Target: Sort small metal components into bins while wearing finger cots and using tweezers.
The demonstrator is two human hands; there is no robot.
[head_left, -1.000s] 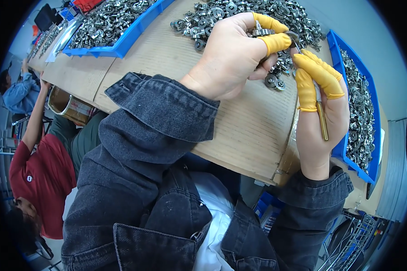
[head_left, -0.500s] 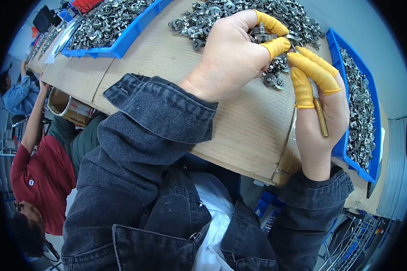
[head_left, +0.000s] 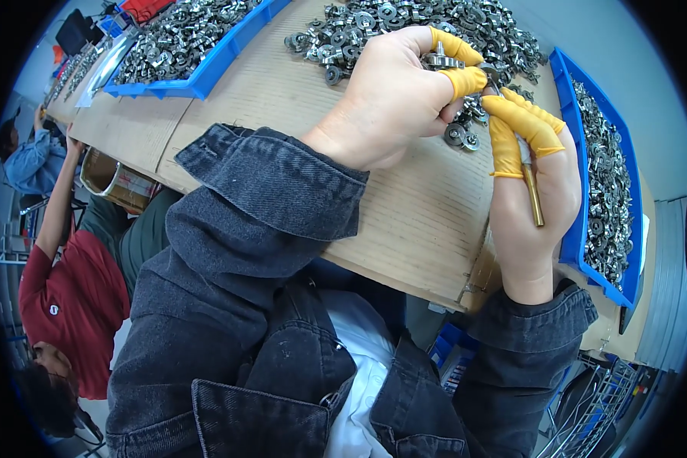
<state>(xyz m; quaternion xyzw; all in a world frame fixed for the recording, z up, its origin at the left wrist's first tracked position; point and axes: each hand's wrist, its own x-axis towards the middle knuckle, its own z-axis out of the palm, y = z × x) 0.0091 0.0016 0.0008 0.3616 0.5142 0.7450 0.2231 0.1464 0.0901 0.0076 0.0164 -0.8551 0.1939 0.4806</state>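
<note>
My left hand (head_left: 404,91), with yellow finger cots on its thumb and forefinger, pinches a small round metal part (head_left: 489,73). Yellow cots also cover fingers of my right hand (head_left: 534,160), which grips a slim tool with a brass-coloured shaft (head_left: 533,197) like a pen. The tool's tip meets the part or lies close against it; the exact contact is hidden by the fingertips. Beyond both hands spreads a heap of similar metal parts (head_left: 374,23), and a few loose ones (head_left: 458,136) lie just under the left fingers.
A blue tray (head_left: 599,278) full of metal parts stands at the right; another blue tray (head_left: 195,84) of them is at the far left. The cardboard-covered table (head_left: 412,237) ends close to my body. A person in a red shirt (head_left: 76,305) sits at left, another in blue (head_left: 34,164) beyond.
My right hand has shifted slightly left, and the tool's shaft with it. My left hand has dipped a little, still pinching the metal part.
</note>
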